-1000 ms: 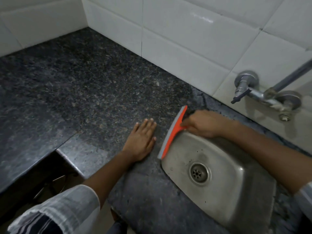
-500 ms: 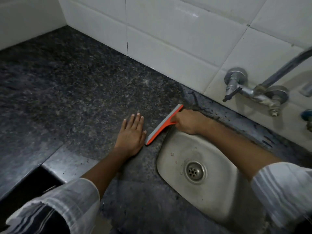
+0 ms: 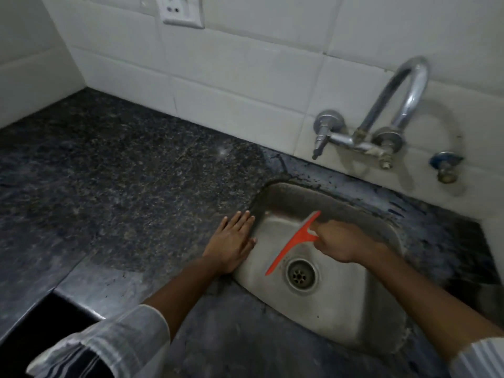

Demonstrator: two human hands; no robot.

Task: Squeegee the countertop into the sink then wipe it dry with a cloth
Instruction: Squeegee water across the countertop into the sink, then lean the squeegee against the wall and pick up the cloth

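Observation:
My right hand (image 3: pixel 338 242) grips the handle of an orange squeegee (image 3: pixel 293 242), whose blade hangs over the steel sink (image 3: pixel 341 309) just left of the drain (image 3: pixel 301 274). The blade runs diagonally from upper right to lower left. My left hand (image 3: pixel 231 242) lies flat with fingers together on the dark speckled granite countertop (image 3: pixel 122 192), right at the sink's left rim. No cloth is in view.
A chrome wall tap (image 3: pixel 381 126) arches above the sink's back edge, with a small blue-capped valve (image 3: pixel 446 166) to its right. White tiles and a wall socket (image 3: pixel 182 10) stand behind. The counter has a cut-out drop (image 3: pixel 41 326) at the lower left.
My right hand has carried the squeegee from the counter at the sink's left rim to over the basin. The left hand sits closer to the rim. The view has lifted, showing the tap.

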